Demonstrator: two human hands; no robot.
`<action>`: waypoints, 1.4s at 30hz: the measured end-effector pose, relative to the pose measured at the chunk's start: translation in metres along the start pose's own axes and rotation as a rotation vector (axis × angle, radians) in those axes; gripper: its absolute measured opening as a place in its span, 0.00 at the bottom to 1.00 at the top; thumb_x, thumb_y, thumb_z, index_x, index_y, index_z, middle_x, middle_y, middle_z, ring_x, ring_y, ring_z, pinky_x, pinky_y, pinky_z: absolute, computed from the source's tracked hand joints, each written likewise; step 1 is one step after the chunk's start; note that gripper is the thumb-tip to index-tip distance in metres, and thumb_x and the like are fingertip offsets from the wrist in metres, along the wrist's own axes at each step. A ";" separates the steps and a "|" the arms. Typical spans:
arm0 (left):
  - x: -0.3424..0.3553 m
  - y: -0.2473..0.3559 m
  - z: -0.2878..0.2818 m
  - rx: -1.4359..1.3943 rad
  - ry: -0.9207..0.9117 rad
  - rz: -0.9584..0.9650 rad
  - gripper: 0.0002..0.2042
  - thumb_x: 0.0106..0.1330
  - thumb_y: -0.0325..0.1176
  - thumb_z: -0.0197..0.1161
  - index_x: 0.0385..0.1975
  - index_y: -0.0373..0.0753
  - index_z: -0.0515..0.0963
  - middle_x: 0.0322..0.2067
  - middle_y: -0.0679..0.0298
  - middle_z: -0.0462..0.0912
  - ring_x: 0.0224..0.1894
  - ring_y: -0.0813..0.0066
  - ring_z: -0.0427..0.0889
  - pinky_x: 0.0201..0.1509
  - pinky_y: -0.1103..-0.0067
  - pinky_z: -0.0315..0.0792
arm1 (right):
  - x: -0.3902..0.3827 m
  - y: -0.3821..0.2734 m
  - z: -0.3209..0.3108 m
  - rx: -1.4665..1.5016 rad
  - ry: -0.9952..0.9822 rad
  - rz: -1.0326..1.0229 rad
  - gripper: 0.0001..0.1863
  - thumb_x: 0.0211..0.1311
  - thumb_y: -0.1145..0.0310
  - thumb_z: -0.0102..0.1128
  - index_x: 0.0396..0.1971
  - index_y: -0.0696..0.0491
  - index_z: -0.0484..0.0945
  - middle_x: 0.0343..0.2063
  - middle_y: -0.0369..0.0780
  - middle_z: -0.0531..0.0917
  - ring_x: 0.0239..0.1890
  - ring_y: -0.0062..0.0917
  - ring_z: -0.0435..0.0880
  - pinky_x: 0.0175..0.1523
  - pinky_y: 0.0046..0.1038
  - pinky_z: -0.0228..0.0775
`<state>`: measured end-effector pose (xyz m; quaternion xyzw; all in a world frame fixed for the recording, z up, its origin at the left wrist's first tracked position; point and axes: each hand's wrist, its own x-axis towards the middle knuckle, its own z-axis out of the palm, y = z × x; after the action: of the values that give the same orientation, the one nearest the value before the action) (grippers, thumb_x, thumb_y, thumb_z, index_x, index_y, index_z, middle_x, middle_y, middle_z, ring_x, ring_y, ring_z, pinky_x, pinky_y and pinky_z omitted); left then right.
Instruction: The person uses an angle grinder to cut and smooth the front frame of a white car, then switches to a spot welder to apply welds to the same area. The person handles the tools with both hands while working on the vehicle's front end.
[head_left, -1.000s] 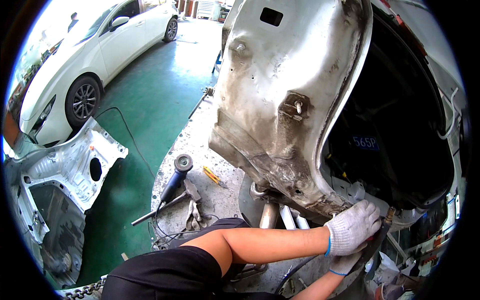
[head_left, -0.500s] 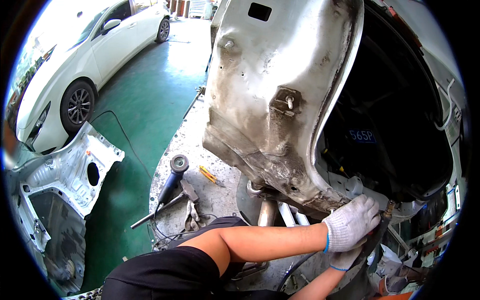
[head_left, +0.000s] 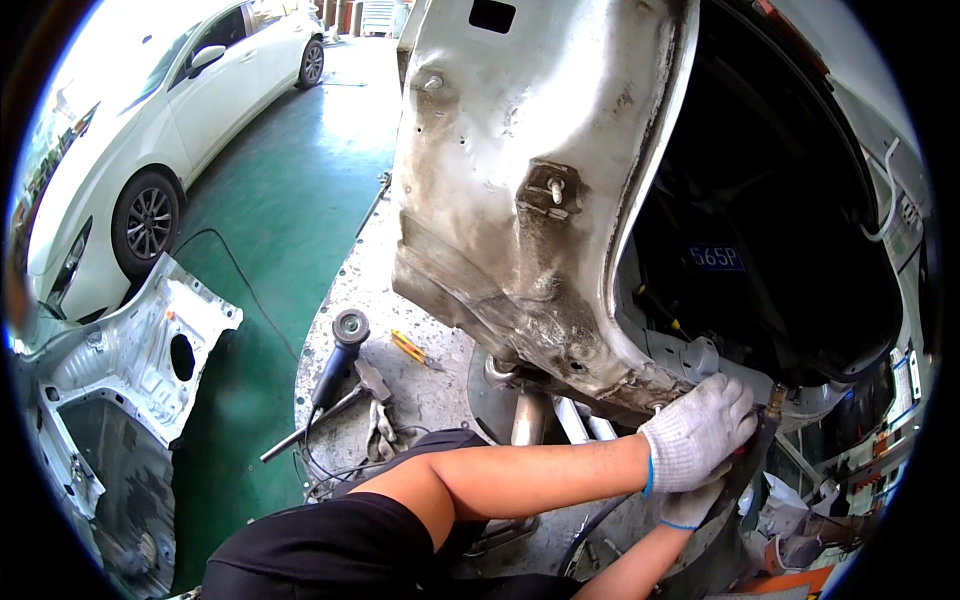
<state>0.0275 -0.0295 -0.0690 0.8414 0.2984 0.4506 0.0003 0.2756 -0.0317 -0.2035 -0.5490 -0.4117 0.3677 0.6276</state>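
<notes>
My left hand (head_left: 698,432), in a white knitted glove with blue trim, is closed at the lower corner of a dirty, cut car body panel (head_left: 520,190). Just below it, my right hand (head_left: 692,500), gloved alike, is partly hidden behind the left. Both appear wrapped round a dark tool (head_left: 752,468) with a brass fitting (head_left: 777,401) at its upper end. Its working end is hidden by the gloves. A threaded stud (head_left: 556,188) stands out from the panel above my hands.
On the metal platform (head_left: 350,275) lie an angle grinder (head_left: 341,355), a hammer (head_left: 371,380), grey gloves (head_left: 381,432) and a yellow cutter knife (head_left: 409,347). A cut silver body section (head_left: 135,340) rests on the green floor (head_left: 262,180) by a white car (head_left: 215,95). A dark opening (head_left: 770,190) lies right.
The whole view has shifted slightly, so the panel and platform sit a little further left. Both hands keep their grip at the panel's lower corner, almost unmoved.
</notes>
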 end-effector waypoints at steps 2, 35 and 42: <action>0.001 -0.001 0.001 -0.021 -0.013 -0.001 0.25 0.53 0.49 0.73 0.45 0.38 0.80 0.47 0.55 0.77 0.51 0.59 0.76 0.54 0.68 0.70 | -0.001 0.001 -0.001 0.001 -0.001 0.003 0.21 0.69 0.64 0.64 0.58 0.57 0.79 0.51 0.39 0.83 0.46 0.27 0.83 0.51 0.30 0.75; 0.002 -0.002 -0.016 -0.058 -0.111 -0.005 0.27 0.56 0.48 0.73 0.51 0.37 0.79 0.50 0.53 0.78 0.54 0.56 0.76 0.57 0.66 0.71 | -0.004 0.002 0.009 0.030 -0.030 0.005 0.19 0.67 0.64 0.66 0.53 0.57 0.82 0.45 0.38 0.86 0.39 0.25 0.86 0.44 0.29 0.78; 0.006 0.007 -0.018 0.041 -0.007 -0.021 0.25 0.60 0.46 0.71 0.52 0.37 0.78 0.49 0.52 0.80 0.50 0.55 0.80 0.51 0.63 0.75 | -0.019 -0.015 -0.006 0.010 -0.012 -0.011 0.18 0.67 0.64 0.66 0.52 0.58 0.83 0.44 0.38 0.87 0.38 0.24 0.86 0.43 0.29 0.78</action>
<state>0.0200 -0.0374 -0.0521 0.8397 0.3165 0.4412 -0.0111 0.2736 -0.0527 -0.1909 -0.5415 -0.4169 0.3694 0.6297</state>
